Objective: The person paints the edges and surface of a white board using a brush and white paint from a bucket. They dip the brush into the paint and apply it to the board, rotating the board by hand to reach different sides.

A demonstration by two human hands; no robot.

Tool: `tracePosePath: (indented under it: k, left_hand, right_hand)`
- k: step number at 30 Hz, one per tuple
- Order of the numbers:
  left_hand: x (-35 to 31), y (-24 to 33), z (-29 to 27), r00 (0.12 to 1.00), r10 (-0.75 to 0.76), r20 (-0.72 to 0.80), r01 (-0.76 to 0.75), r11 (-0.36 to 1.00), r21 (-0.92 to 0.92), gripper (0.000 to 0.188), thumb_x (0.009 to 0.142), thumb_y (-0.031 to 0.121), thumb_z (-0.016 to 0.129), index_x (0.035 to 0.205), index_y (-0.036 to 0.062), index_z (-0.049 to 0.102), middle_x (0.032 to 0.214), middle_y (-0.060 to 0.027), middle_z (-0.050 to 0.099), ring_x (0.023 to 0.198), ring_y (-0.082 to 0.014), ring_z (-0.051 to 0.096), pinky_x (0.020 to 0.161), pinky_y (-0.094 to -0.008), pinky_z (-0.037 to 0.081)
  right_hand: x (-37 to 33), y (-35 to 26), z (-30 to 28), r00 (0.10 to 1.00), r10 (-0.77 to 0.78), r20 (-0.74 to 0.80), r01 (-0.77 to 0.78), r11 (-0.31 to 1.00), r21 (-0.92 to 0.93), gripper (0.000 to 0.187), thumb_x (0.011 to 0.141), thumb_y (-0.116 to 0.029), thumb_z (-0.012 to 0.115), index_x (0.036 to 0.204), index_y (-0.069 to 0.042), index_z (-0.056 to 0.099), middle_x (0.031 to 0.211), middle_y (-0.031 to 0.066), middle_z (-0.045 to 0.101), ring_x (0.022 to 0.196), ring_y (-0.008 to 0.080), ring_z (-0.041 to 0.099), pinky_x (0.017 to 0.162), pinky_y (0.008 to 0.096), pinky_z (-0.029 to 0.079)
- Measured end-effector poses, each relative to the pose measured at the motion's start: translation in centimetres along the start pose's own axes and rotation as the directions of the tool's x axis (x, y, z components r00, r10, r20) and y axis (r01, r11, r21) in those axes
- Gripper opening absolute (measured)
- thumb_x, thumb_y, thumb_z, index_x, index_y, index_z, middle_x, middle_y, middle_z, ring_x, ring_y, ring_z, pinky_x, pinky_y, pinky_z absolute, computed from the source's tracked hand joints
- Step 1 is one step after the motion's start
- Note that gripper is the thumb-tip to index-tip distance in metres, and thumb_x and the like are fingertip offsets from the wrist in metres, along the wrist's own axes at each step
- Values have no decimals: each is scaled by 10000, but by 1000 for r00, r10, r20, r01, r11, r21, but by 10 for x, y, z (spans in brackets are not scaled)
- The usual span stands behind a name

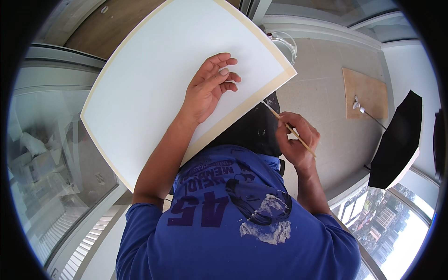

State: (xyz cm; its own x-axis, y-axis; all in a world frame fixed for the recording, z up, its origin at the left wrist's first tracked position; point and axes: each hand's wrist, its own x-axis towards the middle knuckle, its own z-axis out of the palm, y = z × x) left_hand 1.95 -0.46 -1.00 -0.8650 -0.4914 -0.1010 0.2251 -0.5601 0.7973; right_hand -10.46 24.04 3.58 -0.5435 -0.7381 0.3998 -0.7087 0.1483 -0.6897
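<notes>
The workpiece, a large rectangular white panel (149, 84) with a narrow tan band (254, 100) near its edges, is positioned tilted in front of the torso, above the lap; its support is hidden. The left hand (212, 87) is located over the white face, fingers loosely curled and grasping nothing; contact with the surface cannot be confirmed. The right hand (298, 140) grips a slim brush with a pale wooden handle (275, 113) between thumb and fingers, its bristle end directed at the lower right edge; whether the bristles touch that edge cannot be told. Status, as judged from present condition: the tan band is in place along the visible edges, and the white face appears uniform. Edge work appears to be in hand, not complete, as the brush is held at the border. The remaining extent cannot be determined, since no division between treated and untreated sections is discernible. A round pale bucket with a wire handle (283, 49) stands beyond the right corner, on the grey-beige tiled floor (322, 79)
</notes>
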Motion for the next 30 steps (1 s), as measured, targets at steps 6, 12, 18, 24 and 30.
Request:
tracePosePath:
  k: [6,12,18,24,30]
  left_hand:
    - [0,1,1,1000,1,0,-1,1000,3,449,1120,159,560,1551,49,497,1498,-145,571,1146,-210,651,966,-364,532]
    - [0,0,-1,1000,7,10,-7,1000,-5,451,1118,156,561,1552,49,498,1497,-145,570,1146,-213,651,962,-366,534]
    - [-1,2,3,1000,-9,-16,10,1000,23,447,1118,153,559,1547,44,500,1497,-140,570,1152,-222,647,958,-370,531]
    - [-5,-8,8,984,172,54,-180,930,319,381,1103,84,591,1481,55,560,1488,-135,588,1098,-210,657,930,-376,538]
    - [-2,-1,0,836,399,376,-498,264,826,304,1053,50,665,1352,1,642,1412,-163,653,1058,-221,686,963,-380,541]
  right_hand:
    - [-2,2,3,1000,7,18,-8,1000,20,207,842,91,746,1010,-29,721,897,131,779,747,213,778,670,315,616]
    - [1,13,-2,1000,17,-23,-18,1000,-20,192,857,79,749,1013,-30,724,912,133,787,723,185,759,650,297,603]
    - [5,27,-10,968,187,-168,-151,967,206,85,968,29,737,1042,0,707,978,119,806,738,144,741,682,261,587]
    - [43,77,2,892,326,-314,-191,900,392,313,1164,-239,561,1310,2,697,1242,127,768,1038,152,735,833,301,557]
    - [76,104,45,867,384,-319,-101,761,640,376,1185,-293,519,1398,-15,654,1349,110,707,1102,187,732,919,323,555]
